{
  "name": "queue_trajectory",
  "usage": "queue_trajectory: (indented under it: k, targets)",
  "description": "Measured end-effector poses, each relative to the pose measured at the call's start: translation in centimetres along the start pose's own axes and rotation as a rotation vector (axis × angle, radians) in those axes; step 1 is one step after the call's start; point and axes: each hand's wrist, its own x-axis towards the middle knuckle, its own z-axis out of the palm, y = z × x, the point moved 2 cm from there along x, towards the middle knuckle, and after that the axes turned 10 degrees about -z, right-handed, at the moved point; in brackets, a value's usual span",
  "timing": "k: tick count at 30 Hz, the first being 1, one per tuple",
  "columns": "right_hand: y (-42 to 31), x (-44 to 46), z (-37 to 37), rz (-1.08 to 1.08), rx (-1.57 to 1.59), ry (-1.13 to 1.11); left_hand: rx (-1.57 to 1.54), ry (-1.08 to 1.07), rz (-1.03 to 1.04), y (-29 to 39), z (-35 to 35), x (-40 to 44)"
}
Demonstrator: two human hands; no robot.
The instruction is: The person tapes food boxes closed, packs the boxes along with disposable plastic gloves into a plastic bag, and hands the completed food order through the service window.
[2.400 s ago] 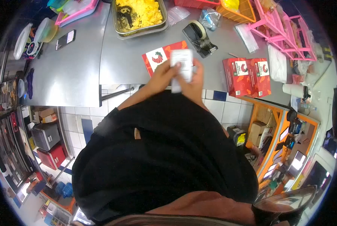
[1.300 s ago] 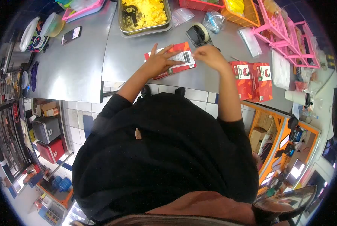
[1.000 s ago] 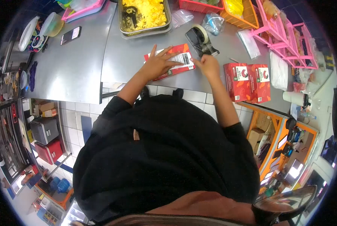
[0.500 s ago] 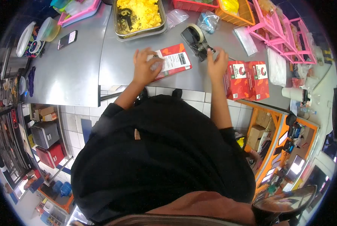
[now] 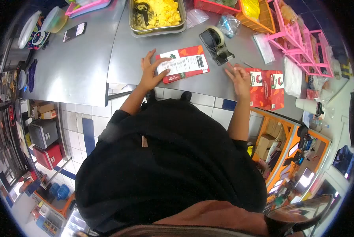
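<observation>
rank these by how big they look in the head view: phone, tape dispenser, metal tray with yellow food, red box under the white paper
1. Metal tray, though the top edge cuts it off
2. Red box, partly covered
3. Tape dispenser
4. Phone, clearly smallest

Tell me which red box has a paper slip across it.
The red box at the left hand; the two boxes by the right hand show none.

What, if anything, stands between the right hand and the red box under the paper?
Nothing visible: only bare table lies between the right hand and the box. The tape dispenser sits farther back, off that path.
</observation>
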Motion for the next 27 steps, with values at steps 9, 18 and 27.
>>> queue_trajectory:
  k: [9,18,27]
  targets:
    - [-2.4,1.7,4.1,0.116,-2.042,-0.043,-0.018,-0.075,-0.014,-1.1,-0.2,0.0]
    - [4.6,-3.8,21.6,0.206,-1.726,-0.426,0.041,-0.094,0.007,-0.9,-0.6,-0.1]
    - [0.9,-10.7,14.2,-0.156,-1.491,-0.031,0.397,0.009,0.199,5.9,-2.6,0.6]
